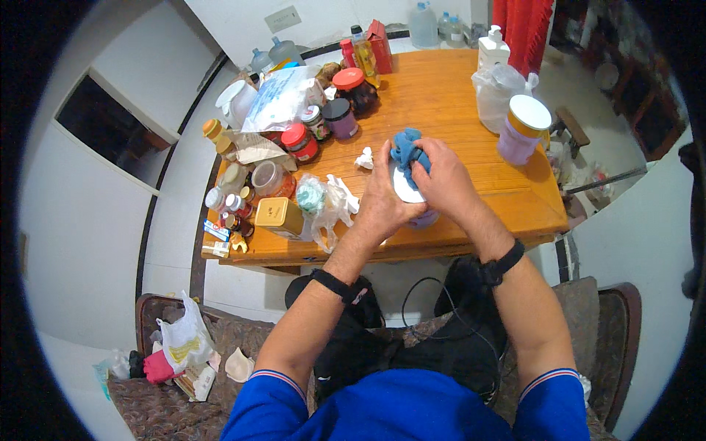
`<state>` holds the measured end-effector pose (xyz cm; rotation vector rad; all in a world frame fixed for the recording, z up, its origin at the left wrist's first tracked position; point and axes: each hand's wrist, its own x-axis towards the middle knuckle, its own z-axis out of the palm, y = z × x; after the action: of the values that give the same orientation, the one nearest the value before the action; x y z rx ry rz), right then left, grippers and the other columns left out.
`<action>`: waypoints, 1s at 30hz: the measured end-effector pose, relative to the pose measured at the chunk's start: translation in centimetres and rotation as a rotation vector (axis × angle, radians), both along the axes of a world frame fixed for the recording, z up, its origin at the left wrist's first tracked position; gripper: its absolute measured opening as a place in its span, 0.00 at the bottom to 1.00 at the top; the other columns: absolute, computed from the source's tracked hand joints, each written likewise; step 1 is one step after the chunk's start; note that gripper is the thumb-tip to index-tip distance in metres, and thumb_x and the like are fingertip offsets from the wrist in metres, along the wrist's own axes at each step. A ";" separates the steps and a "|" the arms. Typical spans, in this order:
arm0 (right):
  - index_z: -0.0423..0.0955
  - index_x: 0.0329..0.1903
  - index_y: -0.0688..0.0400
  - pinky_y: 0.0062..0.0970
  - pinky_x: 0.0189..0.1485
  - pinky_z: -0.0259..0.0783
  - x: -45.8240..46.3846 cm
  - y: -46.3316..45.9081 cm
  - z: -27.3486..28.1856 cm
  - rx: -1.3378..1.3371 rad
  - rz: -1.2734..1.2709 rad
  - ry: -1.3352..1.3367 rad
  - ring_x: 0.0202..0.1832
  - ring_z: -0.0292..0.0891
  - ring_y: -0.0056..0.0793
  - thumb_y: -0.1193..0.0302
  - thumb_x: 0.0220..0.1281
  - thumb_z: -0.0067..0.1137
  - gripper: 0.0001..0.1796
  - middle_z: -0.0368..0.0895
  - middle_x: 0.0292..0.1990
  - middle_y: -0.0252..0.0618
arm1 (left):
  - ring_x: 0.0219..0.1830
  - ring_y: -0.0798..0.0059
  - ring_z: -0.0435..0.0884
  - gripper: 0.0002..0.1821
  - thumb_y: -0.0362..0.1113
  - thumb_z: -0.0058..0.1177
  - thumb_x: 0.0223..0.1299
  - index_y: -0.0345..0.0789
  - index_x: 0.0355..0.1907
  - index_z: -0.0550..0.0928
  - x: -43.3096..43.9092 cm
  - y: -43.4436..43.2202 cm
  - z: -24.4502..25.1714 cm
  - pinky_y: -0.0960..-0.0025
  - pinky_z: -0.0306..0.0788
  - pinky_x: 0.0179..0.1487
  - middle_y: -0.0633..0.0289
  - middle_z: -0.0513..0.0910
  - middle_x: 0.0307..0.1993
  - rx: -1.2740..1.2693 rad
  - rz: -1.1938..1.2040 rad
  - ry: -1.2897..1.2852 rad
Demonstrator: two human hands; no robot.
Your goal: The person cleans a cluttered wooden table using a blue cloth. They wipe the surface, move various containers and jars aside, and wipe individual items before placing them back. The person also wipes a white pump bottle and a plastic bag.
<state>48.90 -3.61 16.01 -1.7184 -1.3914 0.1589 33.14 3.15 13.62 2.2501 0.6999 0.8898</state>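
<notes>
My left hand (388,201) is wrapped around the side and rim of a canister with a white lid (407,190). A small purple part of its body shows below my hands; the rest is hidden by them. In my right hand (448,179) is a bunched blue cloth (406,149), pressed against the lid. The canister is at the front edge of the wooden table (436,99). A crumpled white tissue (364,159) lies just left of my left fingers.
Jars, including a red-lidded jar (299,143), crowd the table's left side with a yellow tin (279,216) and a plastic bag (325,204). At the right stand a larger white-lidded canister (520,131), a bagged item (496,96) and a pump bottle (493,49). A cable (441,284) hangs by my knees.
</notes>
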 end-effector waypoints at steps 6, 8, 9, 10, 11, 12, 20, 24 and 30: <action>0.82 0.60 0.61 0.54 0.63 0.77 -0.9 2.5 2.2 -0.144 -0.077 -0.177 0.58 0.83 0.59 0.66 0.67 0.63 0.21 0.88 0.53 0.54 | 0.76 0.41 0.76 0.76 0.50 0.87 0.45 0.32 0.86 0.46 0.1 0.5 -1.1 0.51 0.73 0.77 0.36 0.72 0.75 0.057 0.006 -0.045; 0.82 0.58 0.60 0.55 0.62 0.77 -1.7 2.8 2.2 -0.147 -0.023 -0.326 0.57 0.83 0.59 0.66 0.66 0.63 0.20 0.88 0.52 0.52 | 0.76 0.42 0.76 0.76 0.50 0.86 0.46 0.33 0.86 0.44 0.2 0.7 -1.7 0.50 0.73 0.77 0.36 0.72 0.75 0.017 -0.049 -0.089; 0.83 0.56 0.59 0.56 0.61 0.76 -2.0 2.7 2.0 -0.129 0.007 -0.407 0.57 0.83 0.59 0.66 0.66 0.64 0.19 0.89 0.51 0.51 | 0.76 0.42 0.76 0.76 0.49 0.86 0.47 0.33 0.87 0.42 0.3 0.8 -1.9 0.50 0.73 0.76 0.37 0.72 0.75 -0.046 -0.080 -0.099; 0.83 0.54 0.58 0.57 0.60 0.75 -2.3 2.5 1.8 -0.091 0.027 -0.412 0.57 0.82 0.57 0.68 0.63 0.66 0.17 0.88 0.51 0.48 | 0.75 0.42 0.78 0.76 0.48 0.85 0.48 0.34 0.87 0.40 0.1 0.6 -2.2 0.50 0.75 0.75 0.37 0.72 0.75 0.001 -0.079 -0.127; 0.83 0.53 0.58 0.56 0.62 0.75 -2.4 2.2 1.5 -0.007 0.055 -0.412 0.57 0.81 0.57 0.69 0.62 0.66 0.17 0.88 0.51 0.48 | 0.74 0.43 0.79 0.76 0.48 0.84 0.50 0.34 0.87 0.38 0.1 0.6 -2.5 0.49 0.76 0.73 0.38 0.73 0.75 -0.025 -0.030 -0.080; 0.83 0.52 0.58 0.56 0.63 0.74 -2.4 1.7 1.3 0.069 0.090 -0.412 0.58 0.81 0.57 0.70 0.61 0.66 0.17 0.88 0.51 0.47 | 0.72 0.42 0.80 0.76 0.47 0.83 0.51 0.35 0.87 0.37 -0.1 0.1 -2.9 0.49 0.77 0.72 0.38 0.74 0.75 -0.098 0.012 -0.047; 0.82 0.49 0.59 0.55 0.67 0.73 -2.4 -3.6 0.3 0.239 0.238 -0.256 0.60 0.79 0.60 0.75 0.58 0.65 0.15 0.87 0.52 0.49 | 0.61 0.42 0.88 0.71 0.41 0.78 0.58 0.38 0.88 0.35 -0.6 -0.4 -3.6 0.49 0.83 0.63 0.38 0.85 0.63 -0.082 0.056 -0.039; 0.82 0.49 0.60 0.49 0.60 0.78 -1.6 -6.6 0.1 0.303 0.088 -0.248 0.55 0.82 0.55 0.76 0.60 0.63 0.14 0.88 0.48 0.50 | 0.65 0.41 0.86 0.72 0.41 0.83 0.53 0.36 0.88 0.42 -0.7 -0.6 -3.0 0.50 0.81 0.68 0.35 0.82 0.66 -0.123 0.085 0.011; 0.82 0.54 0.62 0.34 0.43 0.81 2.4 -8.0 0.8 0.237 -0.310 0.548 0.37 0.83 0.29 0.72 0.75 0.56 0.12 0.87 0.37 0.38 | 0.78 0.42 0.71 0.74 0.52 0.87 0.46 0.25 0.85 0.49 -1.2 0.4 0.7 0.51 0.66 0.82 0.33 0.65 0.79 0.070 0.014 0.092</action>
<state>51.30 -11.59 16.78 -1.5172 -0.7054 0.2570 31.92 3.56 14.28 2.3635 0.7365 0.8336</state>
